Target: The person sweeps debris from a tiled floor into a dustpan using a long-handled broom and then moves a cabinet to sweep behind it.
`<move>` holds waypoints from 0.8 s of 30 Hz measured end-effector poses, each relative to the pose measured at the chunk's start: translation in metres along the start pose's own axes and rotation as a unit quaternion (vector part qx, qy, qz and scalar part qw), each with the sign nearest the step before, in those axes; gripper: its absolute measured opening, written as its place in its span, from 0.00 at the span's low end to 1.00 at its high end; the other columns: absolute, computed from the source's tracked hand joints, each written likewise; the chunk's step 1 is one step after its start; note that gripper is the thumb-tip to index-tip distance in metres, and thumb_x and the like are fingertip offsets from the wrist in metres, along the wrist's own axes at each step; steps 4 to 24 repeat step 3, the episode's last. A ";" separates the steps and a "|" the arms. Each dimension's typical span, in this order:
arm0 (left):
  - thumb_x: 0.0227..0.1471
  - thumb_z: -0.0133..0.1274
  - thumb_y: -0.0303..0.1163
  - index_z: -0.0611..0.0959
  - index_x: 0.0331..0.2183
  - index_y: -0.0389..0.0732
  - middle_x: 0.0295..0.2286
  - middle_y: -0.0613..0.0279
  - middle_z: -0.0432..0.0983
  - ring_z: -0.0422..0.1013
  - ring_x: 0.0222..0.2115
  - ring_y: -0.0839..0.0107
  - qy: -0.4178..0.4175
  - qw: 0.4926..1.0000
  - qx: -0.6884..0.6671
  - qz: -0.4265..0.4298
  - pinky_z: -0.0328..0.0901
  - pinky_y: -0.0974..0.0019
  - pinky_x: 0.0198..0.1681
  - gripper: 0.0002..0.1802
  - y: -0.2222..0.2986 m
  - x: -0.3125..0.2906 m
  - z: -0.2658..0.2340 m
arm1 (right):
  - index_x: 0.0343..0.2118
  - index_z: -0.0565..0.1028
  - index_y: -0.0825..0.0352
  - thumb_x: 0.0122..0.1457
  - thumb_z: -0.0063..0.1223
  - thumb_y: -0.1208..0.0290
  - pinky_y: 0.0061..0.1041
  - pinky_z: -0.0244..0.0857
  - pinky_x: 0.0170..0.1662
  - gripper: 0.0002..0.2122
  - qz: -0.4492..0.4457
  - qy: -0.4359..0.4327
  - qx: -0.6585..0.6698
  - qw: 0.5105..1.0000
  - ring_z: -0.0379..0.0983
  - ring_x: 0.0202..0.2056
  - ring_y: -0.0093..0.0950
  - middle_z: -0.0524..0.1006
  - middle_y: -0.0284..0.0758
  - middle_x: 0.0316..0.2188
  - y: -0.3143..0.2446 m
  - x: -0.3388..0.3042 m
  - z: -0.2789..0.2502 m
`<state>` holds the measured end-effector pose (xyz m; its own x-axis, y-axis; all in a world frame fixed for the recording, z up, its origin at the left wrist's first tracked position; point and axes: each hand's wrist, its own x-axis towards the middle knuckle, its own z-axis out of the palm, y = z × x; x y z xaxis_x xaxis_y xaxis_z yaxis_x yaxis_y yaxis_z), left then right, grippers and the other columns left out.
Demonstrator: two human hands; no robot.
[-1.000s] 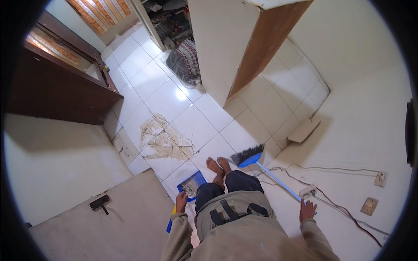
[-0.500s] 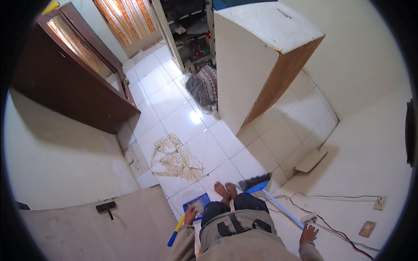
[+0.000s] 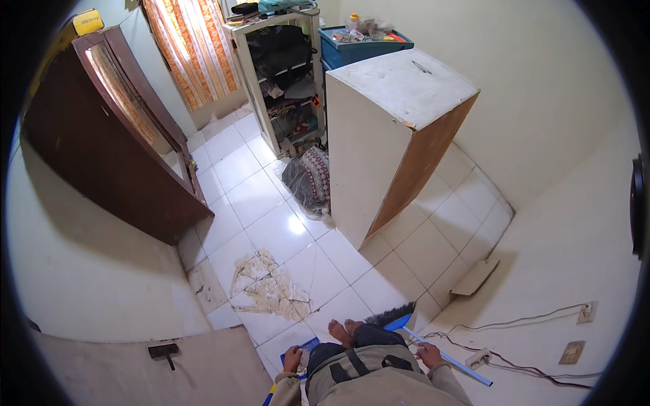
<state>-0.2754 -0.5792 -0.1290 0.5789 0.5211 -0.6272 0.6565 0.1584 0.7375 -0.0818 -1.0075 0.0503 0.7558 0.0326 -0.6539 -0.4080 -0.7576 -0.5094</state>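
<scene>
My left hand (image 3: pixel 292 359) is closed round the yellow and blue handle of a blue dustpan (image 3: pixel 310 344), close to where it meets the pan. My left leg hides most of the pan. Beside my right thigh, my right hand (image 3: pixel 428 355) is near the handle of a broom (image 3: pixel 450 360), its fingers loosely bent and apart. The light-blue handle slants toward the right wall, its end clear of my hand. Dark bristles of the broom rest on the tiles by my bare feet (image 3: pixel 343 332).
Cracked, broken tiles (image 3: pixel 271 287) lie ahead. A white cabinet (image 3: pixel 365 149) stands near the middle, a dark wooden wardrobe (image 3: pixel 108 149) at left. Cables (image 3: pixel 501 348) and a socket strip (image 3: pixel 478 358) run along the right wall. Cardboard (image 3: pixel 476 277) lies by that wall.
My right hand has left the far end of the broom handle and come in toward my body, fingers less spread. The view has tilted up, bringing in more of the far furniture.
</scene>
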 end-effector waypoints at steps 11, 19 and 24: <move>0.44 0.51 0.36 0.73 0.42 0.36 0.34 0.52 0.74 0.71 0.33 0.63 -0.025 0.994 0.100 0.031 0.64 0.67 0.39 0.23 -0.025 0.021 -0.005 | 0.42 0.71 0.67 0.46 0.49 0.67 0.31 0.65 0.40 0.19 -0.010 -0.040 -0.008 0.999 0.74 0.31 0.33 0.74 0.44 0.37 -0.019 0.014 0.006; 0.44 0.51 0.36 0.73 0.42 0.36 0.34 0.52 0.74 0.71 0.33 0.63 -0.025 0.994 0.100 0.031 0.64 0.67 0.39 0.23 -0.025 0.021 -0.005 | 0.42 0.71 0.67 0.46 0.49 0.67 0.31 0.65 0.40 0.19 -0.010 -0.040 -0.008 0.999 0.74 0.31 0.33 0.74 0.44 0.37 -0.019 0.014 0.006; 0.44 0.51 0.36 0.73 0.42 0.36 0.34 0.52 0.74 0.71 0.33 0.63 -0.025 0.994 0.100 0.031 0.64 0.67 0.39 0.23 -0.025 0.021 -0.005 | 0.42 0.71 0.67 0.46 0.49 0.67 0.31 0.65 0.40 0.19 -0.010 -0.040 -0.008 0.999 0.74 0.31 0.33 0.74 0.44 0.37 -0.019 0.014 0.006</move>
